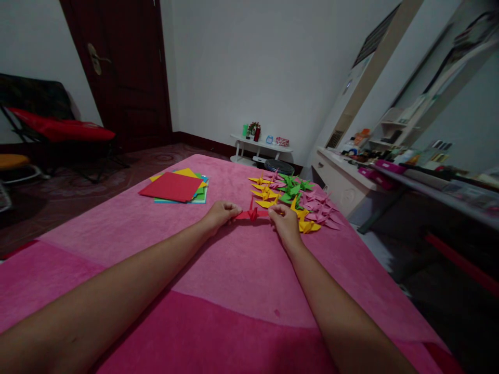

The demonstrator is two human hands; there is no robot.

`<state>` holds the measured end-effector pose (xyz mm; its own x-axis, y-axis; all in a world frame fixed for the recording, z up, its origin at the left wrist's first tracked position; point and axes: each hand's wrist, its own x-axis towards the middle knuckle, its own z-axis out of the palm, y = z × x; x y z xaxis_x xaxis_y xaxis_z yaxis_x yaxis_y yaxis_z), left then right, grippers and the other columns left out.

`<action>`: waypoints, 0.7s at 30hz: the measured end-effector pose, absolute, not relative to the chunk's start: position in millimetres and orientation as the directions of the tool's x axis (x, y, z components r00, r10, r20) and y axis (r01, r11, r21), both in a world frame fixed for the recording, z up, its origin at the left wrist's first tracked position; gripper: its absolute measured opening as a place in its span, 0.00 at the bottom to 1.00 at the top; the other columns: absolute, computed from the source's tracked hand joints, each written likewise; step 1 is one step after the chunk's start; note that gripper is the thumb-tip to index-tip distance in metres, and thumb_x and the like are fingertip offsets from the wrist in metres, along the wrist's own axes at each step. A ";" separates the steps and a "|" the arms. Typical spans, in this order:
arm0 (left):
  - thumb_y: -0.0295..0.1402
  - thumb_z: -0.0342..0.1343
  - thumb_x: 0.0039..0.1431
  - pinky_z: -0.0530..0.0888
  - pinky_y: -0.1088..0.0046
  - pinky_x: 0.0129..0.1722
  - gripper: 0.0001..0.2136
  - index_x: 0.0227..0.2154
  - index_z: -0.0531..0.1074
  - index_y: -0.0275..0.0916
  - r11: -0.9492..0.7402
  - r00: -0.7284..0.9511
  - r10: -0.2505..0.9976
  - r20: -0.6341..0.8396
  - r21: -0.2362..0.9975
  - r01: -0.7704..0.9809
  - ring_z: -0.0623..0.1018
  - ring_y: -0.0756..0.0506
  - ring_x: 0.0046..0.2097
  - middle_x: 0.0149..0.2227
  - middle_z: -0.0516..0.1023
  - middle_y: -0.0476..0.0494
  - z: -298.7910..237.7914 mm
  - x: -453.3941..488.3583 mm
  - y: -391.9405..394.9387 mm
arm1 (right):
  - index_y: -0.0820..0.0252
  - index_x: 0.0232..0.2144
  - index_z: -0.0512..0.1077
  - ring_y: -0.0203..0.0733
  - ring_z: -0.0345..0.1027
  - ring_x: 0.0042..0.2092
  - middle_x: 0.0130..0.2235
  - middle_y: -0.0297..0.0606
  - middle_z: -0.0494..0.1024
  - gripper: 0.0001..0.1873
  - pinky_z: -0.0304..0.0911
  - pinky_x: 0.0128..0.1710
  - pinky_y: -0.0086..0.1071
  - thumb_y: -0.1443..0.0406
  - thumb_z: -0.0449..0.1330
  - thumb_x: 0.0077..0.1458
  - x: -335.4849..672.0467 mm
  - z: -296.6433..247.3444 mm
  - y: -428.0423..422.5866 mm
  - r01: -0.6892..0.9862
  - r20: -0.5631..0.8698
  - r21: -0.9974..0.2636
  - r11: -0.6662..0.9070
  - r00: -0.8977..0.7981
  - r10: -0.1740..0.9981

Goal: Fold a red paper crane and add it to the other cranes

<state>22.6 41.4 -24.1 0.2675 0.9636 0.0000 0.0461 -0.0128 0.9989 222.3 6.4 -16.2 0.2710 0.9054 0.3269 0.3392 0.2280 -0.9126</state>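
Observation:
A red origami crane (253, 214) is stretched between my two hands, just over the pink cloth (234, 270). My left hand (223, 215) pinches the tip of one wing between thumb and fingers. The other wing's tip is pinched in my right hand (285, 222). A thin red point of the crane stands up from its middle. Close beyond my right hand lie folded cranes in rows: yellow ones (266, 193), green ones (290, 188) and pink ones (320, 206). To the left rests a stack of coloured paper squares, with a red sheet (171, 186) on top.
A low white shelf (261, 144) with small items stands at the far wall. On the right are a cluttered dresser (346, 171) and a grey table edge (440, 192). A chair with red cloth (66, 130) is at the left, near a dark door (120, 67).

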 end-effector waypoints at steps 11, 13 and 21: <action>0.39 0.58 0.45 0.57 0.79 0.17 0.12 0.19 0.68 0.35 -0.120 0.285 0.954 0.095 0.990 0.071 0.61 0.55 0.16 0.14 0.64 0.54 -30.3 27.3 40.0 | 0.57 0.39 0.71 0.48 0.64 0.44 0.41 0.43 0.72 0.17 0.61 0.44 0.41 0.65 0.65 0.43 201.0 3.0 -21.0 0.765 0.720 -0.312 0.563 -0.197 0.666; 0.40 0.59 0.45 0.57 0.79 0.17 0.13 0.18 0.68 0.35 -0.124 0.286 0.953 0.097 0.989 0.076 0.61 0.55 0.16 0.14 0.64 0.54 -29.4 26.9 39.3 | 0.57 0.38 0.72 0.48 0.65 0.43 0.40 0.42 0.73 0.16 0.62 0.43 0.41 0.67 0.64 0.44 200.7 -0.8 -18.9 0.781 0.707 -0.298 0.549 -0.205 0.677; 0.44 0.62 0.44 0.68 0.77 0.21 0.29 0.49 0.66 0.36 -0.218 0.314 0.928 0.203 0.976 0.014 0.71 0.52 0.24 0.30 0.72 0.46 -17.3 31.0 27.3 | 0.61 0.25 0.73 0.39 0.67 0.28 0.26 0.36 0.75 0.04 0.63 0.30 0.32 0.69 0.58 0.45 205.6 -10.9 -4.0 0.631 0.622 -0.644 0.433 0.101 0.777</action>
<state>31.0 27.3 -17.3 0.3135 0.9276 0.2030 0.0139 -0.2183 0.9758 205.6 -4.0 -10.9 0.1013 0.7766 0.6218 0.6310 0.4331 -0.6437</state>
